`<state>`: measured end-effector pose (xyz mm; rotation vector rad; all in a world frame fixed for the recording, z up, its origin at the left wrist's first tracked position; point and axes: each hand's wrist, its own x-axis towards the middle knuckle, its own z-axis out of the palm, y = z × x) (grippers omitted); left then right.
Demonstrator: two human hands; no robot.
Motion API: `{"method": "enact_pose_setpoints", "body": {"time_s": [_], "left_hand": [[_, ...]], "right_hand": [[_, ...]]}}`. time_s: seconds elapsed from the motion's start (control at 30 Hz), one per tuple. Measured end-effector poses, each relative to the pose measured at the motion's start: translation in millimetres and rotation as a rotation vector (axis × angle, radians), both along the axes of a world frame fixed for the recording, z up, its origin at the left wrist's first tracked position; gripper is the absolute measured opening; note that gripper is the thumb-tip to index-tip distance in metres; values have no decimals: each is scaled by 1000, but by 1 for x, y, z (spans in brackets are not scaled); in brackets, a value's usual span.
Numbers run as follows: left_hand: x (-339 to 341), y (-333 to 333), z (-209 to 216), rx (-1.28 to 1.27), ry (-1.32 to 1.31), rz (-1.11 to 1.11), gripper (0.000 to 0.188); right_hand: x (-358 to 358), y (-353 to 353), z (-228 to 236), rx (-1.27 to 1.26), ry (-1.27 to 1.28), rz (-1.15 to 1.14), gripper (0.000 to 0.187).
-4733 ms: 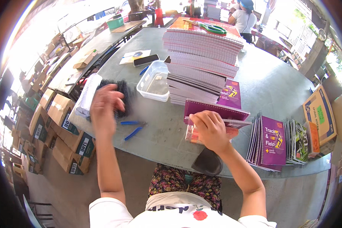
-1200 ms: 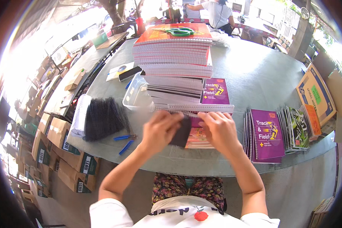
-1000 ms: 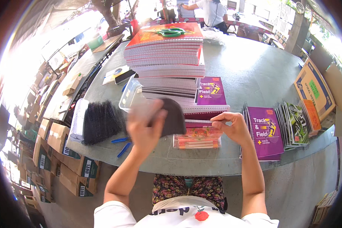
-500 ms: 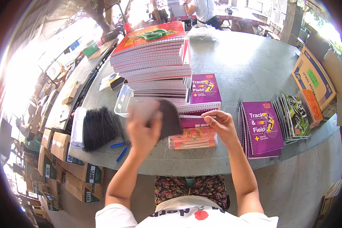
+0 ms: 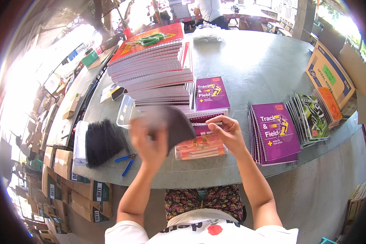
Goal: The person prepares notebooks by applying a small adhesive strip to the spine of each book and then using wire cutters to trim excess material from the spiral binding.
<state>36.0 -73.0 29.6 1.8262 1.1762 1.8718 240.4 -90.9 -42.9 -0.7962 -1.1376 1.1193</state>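
My left hand (image 5: 151, 140), partly blurred by motion, is closed on a dark flat piece with a rounded edge (image 5: 178, 128). What that piece is I cannot make out. My right hand (image 5: 225, 130) pinches thumb to forefinger beside it; anything thin between the fingertips is too small to name. Beneath and between the hands lie a purple notebook (image 5: 202, 129), mostly covered, and a pink-orange patterned packet (image 5: 201, 149). Just beyond stands a tall stack of spiral notebooks (image 5: 150, 67) with red covers on top. Another purple notebook (image 5: 212, 93) lies to its right.
Black spiral coils (image 5: 103, 142) and blue-handled pliers (image 5: 127, 166) lie left. Green-handled scissors (image 5: 151, 39) rest on the stack, with a clear plastic box (image 5: 125, 110) beside it. Purple notebooks (image 5: 274, 130), green-covered notebooks (image 5: 312, 116) and a carton (image 5: 328, 73) stand right. A person (image 5: 209, 11) is at the back.
The whole view has shifted a little, so the table's contents sit slightly further left. The left hand still blurs with the dark piece in it; the right hand keeps its pinch.
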Motion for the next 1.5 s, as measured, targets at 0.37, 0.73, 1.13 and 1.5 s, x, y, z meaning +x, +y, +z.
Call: {"method": "enact_pose_setpoints", "body": {"time_s": [0.37,0.73,1.13,1.5], "left_hand": [[15,1,-10,-124,680,-333,26],[36,0,0,-49,696,-280,27],[24,-48,-82,-232,732,-606,33],[38,17,-5,-49,976,-375,18]], "right_hand": [[-1,-2,2,-85,71,23,29],[-2,-11,10,-152,78,-52,34],[-10,-1,2,176,-174,-86,18],[8,-12,-2,91,-381,-263,18]]}}
